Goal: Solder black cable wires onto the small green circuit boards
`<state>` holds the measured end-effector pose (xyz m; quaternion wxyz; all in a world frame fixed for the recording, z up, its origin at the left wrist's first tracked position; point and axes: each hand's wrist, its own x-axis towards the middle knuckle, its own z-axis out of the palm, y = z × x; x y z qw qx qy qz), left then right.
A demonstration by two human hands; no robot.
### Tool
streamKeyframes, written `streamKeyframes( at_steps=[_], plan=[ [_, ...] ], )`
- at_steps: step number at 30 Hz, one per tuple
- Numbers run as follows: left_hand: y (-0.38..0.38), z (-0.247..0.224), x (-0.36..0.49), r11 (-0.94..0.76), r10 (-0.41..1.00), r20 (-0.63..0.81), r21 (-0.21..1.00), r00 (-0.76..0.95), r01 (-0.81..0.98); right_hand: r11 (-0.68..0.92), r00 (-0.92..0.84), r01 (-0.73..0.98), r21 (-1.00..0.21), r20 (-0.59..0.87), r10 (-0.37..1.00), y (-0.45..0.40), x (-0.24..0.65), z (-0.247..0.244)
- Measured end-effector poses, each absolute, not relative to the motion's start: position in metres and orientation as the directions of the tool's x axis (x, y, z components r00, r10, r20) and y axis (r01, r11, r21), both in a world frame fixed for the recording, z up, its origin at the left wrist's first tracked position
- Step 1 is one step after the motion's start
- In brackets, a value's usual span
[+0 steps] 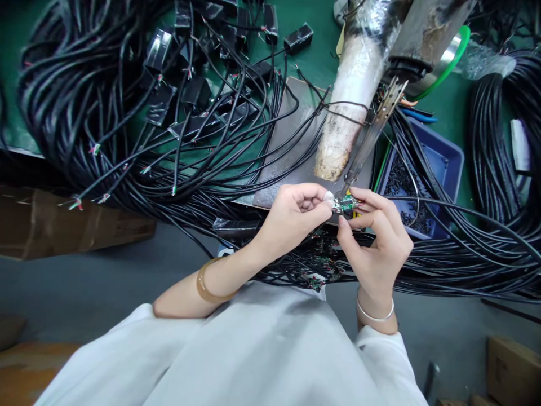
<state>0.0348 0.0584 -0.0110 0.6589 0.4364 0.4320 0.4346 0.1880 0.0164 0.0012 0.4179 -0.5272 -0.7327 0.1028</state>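
A small green circuit board (347,203) with a metal connector end sits between my two hands, just under the hot end of a soldering iron (372,135). My left hand (298,213) pinches the connector end; a white cover wraps one fingertip. At the other end, my right hand (376,239) has its fingers closed around thin coloured wires by the board. A black cable (406,198) runs off to the right from behind that hand. The iron's tip is very close to the board; whether they touch I cannot tell.
A wrapped white pipe (344,118) slants down beside the iron. Piled black cables (84,73) cover the left of the green table, with black boxes (298,38) among them. To the right stand a blue bin (454,163) of small black parts and more coiled cable (490,146).
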Motion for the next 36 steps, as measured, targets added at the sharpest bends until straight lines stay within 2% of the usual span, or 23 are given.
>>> streamKeyframes(
  at_steps=[8, 12, 15, 18, 20, 22, 24, 25, 27, 29, 31, 32, 34, 36],
  plan=[
    [0.055, -0.011, 0.031, 0.225, 0.940, -0.179, 0.965, 0.289, -0.136, 0.473, -0.158, 0.718, -0.511, 0.541, 0.826, 0.015, 0.194, -0.004],
    [0.049, -0.010, 0.026, 0.135, 0.939, -0.102, 0.988, 0.329, -0.080, 0.555, -0.260, 0.750, -0.361, 0.610, 0.749, 0.012, 0.205, -0.007],
    [0.042, -0.007, 0.021, 0.209, 0.874, -0.144, 0.974, 0.464, -0.091, 0.611, -0.353, 0.752, -0.247, 0.631, 0.691, 0.009, 0.216, -0.007],
    [0.034, 0.001, 0.016, 0.265, 0.819, -0.194, 0.962, 0.540, -0.058, 0.628, -0.367, 0.739, -0.246, 0.634, 0.681, 0.006, 0.224, 0.001],
    [0.029, 0.008, 0.013, 0.149, 0.862, -0.138, 0.989, 0.488, 0.015, 0.577, -0.314, 0.771, -0.270, 0.627, 0.713, 0.005, 0.227, 0.012],
    [0.023, 0.017, 0.009, -0.059, 0.900, 0.000, 0.991, 0.435, 0.122, 0.487, -0.264, 0.821, -0.299, 0.557, 0.788, 0.006, 0.227, 0.027],
    [0.020, 0.023, 0.005, -0.236, 0.897, 0.132, 0.950, 0.422, 0.205, 0.413, -0.260, 0.837, -0.359, 0.404, 0.877, 0.010, 0.226, 0.041],
    [0.019, 0.024, 0.004, -0.268, 0.889, 0.154, 0.939, 0.432, 0.217, 0.394, -0.278, 0.824, -0.408, 0.314, 0.908, 0.013, 0.225, 0.046],
    [0.022, 0.020, 0.001, -0.168, 0.866, 0.067, 0.972, 0.496, 0.163, 0.373, -0.335, 0.771, -0.516, 0.169, 0.927, 0.019, 0.223, 0.051],
    [0.028, 0.008, -0.001, 0.123, 0.778, -0.128, 0.991, 0.615, 0.051, 0.343, -0.330, 0.738, -0.582, 0.131, 0.935, 0.022, 0.221, 0.047],
    [0.035, -0.006, 0.000, 0.429, 0.648, -0.270, 0.902, 0.712, -0.047, 0.305, -0.188, 0.745, -0.593, 0.252, 0.949, 0.018, 0.218, 0.037],
    [0.038, -0.013, 0.000, 0.510, 0.622, -0.299, 0.856, 0.724, -0.084, 0.288, -0.083, 0.756, -0.588, 0.351, 0.933, 0.013, 0.217, 0.031],
    [0.043, -0.021, 0.001, 0.579, 0.606, -0.319, 0.805, 0.728, -0.128, 0.280, 0.061, 0.788, -0.548, 0.522, 0.851, 0.001, 0.214, 0.019],
    [0.043, -0.023, 0.003, 0.569, 0.618, -0.310, 0.810, 0.722, -0.139, 0.315, 0.001, 0.837, -0.447, 0.578, 0.816, -0.011, 0.212, 0.009]
  ],
)
